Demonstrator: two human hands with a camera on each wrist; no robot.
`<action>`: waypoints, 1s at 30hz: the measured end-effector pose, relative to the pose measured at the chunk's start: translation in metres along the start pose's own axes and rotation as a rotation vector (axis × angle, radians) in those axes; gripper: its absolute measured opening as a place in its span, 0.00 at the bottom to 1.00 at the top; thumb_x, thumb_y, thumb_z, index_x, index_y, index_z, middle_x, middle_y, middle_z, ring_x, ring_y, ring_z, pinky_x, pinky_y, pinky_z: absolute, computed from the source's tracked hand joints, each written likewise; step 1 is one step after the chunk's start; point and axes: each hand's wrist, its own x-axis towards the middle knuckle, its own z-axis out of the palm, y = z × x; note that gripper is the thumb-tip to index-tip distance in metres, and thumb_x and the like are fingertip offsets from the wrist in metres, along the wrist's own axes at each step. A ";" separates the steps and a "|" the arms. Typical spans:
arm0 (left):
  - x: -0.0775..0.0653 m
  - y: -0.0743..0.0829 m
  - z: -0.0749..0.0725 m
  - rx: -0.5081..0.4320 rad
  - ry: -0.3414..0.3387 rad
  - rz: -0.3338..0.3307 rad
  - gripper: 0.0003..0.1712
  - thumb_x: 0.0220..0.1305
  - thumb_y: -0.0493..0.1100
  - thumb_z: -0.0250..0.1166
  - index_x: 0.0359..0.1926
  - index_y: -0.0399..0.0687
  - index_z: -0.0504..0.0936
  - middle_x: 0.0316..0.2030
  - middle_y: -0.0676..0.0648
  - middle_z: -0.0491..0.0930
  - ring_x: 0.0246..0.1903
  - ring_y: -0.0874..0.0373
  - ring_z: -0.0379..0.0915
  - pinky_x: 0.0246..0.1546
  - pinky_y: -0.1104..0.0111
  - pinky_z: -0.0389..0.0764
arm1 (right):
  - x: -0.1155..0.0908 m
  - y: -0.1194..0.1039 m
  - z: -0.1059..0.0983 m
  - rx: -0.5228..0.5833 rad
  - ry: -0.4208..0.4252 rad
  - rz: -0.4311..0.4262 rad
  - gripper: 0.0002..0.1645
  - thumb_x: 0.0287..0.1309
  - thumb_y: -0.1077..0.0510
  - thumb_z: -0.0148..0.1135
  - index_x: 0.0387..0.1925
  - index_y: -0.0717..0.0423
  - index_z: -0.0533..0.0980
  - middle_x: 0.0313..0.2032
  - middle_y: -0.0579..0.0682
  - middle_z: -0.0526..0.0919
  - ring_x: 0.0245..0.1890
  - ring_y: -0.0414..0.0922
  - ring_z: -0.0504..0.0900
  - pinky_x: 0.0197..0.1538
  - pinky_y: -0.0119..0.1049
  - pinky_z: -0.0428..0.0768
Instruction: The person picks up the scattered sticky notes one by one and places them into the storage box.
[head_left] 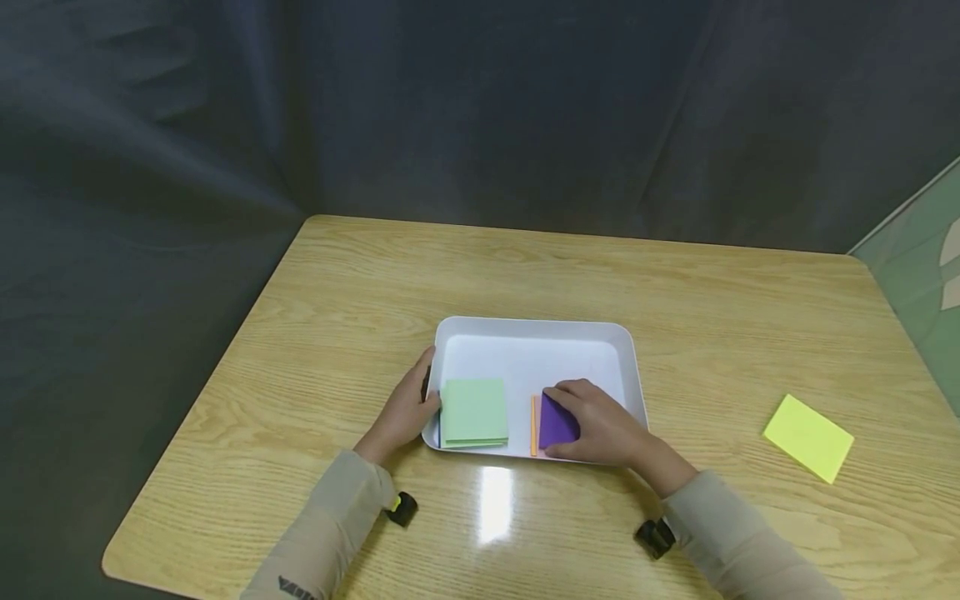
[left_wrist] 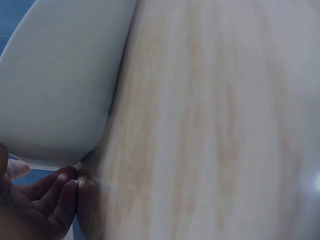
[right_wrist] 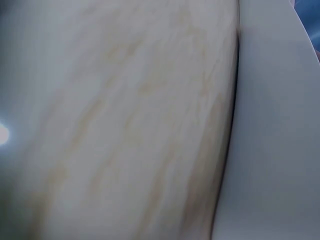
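Note:
A white tray (head_left: 525,329) lies on the table. My left hand (head_left: 405,408) grips its left end, thumb at the rim and fingers against the outside wall. In the left wrist view, the fingertips (left_wrist: 67,175) are right at the tray's lower corner. Inside the tray at left is a stack of light green sticky notes (head_left: 474,408). My right hand (head_left: 600,425) reaches into the right part and holds a purple sticky note pad (head_left: 557,423) between thumb and fingers. An orange sticky note pad (head_left: 534,427) shows as a narrow strip beside it, mostly covered.
A yellow sticky note pad (head_left: 810,437) lies on the wooden table (head_left: 720,333) to the right of the tray. Dark cloth (head_left: 495,117) hangs behind the table's far edge and along the left. The right wrist view shows mainly tabletop and the tray's outer wall (right_wrist: 275,140).

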 end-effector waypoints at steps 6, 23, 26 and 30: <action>0.001 0.001 0.000 0.013 -0.006 -0.011 0.38 0.57 0.34 0.48 0.66 0.47 0.42 0.65 0.38 0.49 0.62 0.50 0.43 0.62 0.54 0.49 | 0.000 0.000 0.001 0.007 -0.009 -0.008 0.47 0.31 0.42 0.69 0.53 0.62 0.66 0.48 0.61 0.72 0.48 0.54 0.68 0.51 0.51 0.71; 0.002 -0.001 0.002 0.006 -0.002 0.000 0.38 0.57 0.33 0.47 0.66 0.46 0.42 0.66 0.39 0.49 0.62 0.51 0.43 0.61 0.54 0.50 | 0.001 -0.003 0.000 0.066 -0.047 -0.028 0.33 0.45 0.53 0.63 0.52 0.65 0.66 0.49 0.62 0.72 0.50 0.55 0.67 0.53 0.53 0.68; 0.002 -0.001 0.002 0.002 0.003 0.005 0.38 0.56 0.33 0.47 0.66 0.46 0.42 0.66 0.39 0.49 0.62 0.51 0.43 0.61 0.54 0.50 | 0.002 -0.003 0.000 0.074 -0.052 -0.031 0.31 0.47 0.55 0.61 0.52 0.65 0.66 0.49 0.63 0.72 0.51 0.55 0.67 0.54 0.53 0.68; 0.001 -0.001 0.002 -0.004 0.011 0.012 0.38 0.55 0.32 0.47 0.66 0.45 0.42 0.66 0.39 0.49 0.62 0.51 0.43 0.61 0.54 0.50 | 0.000 -0.001 0.000 0.086 -0.039 -0.025 0.29 0.48 0.54 0.60 0.52 0.63 0.66 0.49 0.62 0.72 0.51 0.55 0.67 0.54 0.53 0.68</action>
